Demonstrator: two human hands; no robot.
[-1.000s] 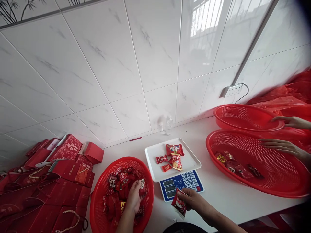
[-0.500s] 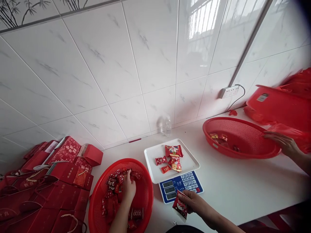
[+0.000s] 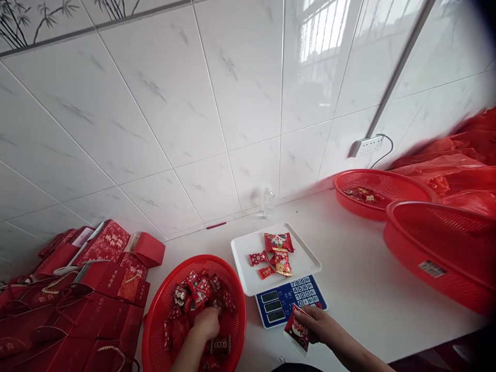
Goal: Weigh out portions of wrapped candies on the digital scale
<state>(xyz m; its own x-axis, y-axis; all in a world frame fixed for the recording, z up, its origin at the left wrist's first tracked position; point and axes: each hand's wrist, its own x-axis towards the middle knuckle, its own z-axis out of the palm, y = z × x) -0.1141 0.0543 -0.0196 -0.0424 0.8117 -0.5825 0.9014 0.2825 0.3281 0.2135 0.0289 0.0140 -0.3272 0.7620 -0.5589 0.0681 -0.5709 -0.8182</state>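
Note:
In the red plastic basket (image 3: 149, 310) at the lower middle, my left hand (image 3: 206, 324) reaches down among wrapped sweets (image 3: 201, 289). Its fingers bend downward and their tips are hidden, so any hold is unclear. My right hand (image 3: 313, 320) pinches a red and dark snack packet (image 3: 297, 328) by its upper edge, just in front of the scale's blue keypad panel (image 3: 289, 297). On the white scale tray (image 3: 248, 281) lie a large red packet (image 3: 279, 242), a red and gold packet (image 3: 282, 262) and two small red sweets (image 3: 258, 258).
Red gift boxes (image 3: 101, 289) with cord handles are stacked at left. At right stand a basket with a few packets (image 3: 349, 209) and a nearer, tilted red basket (image 3: 437, 258). Red plastic bags (image 3: 465, 170), a clear bottle (image 3: 268, 201) and a power strip (image 3: 366, 146) are by the wall.
My left hand has drawn back lower in the basket and curled. The other person's hand at right has gone from view; the sweets basket there moved back, and the labelled basket came forward.

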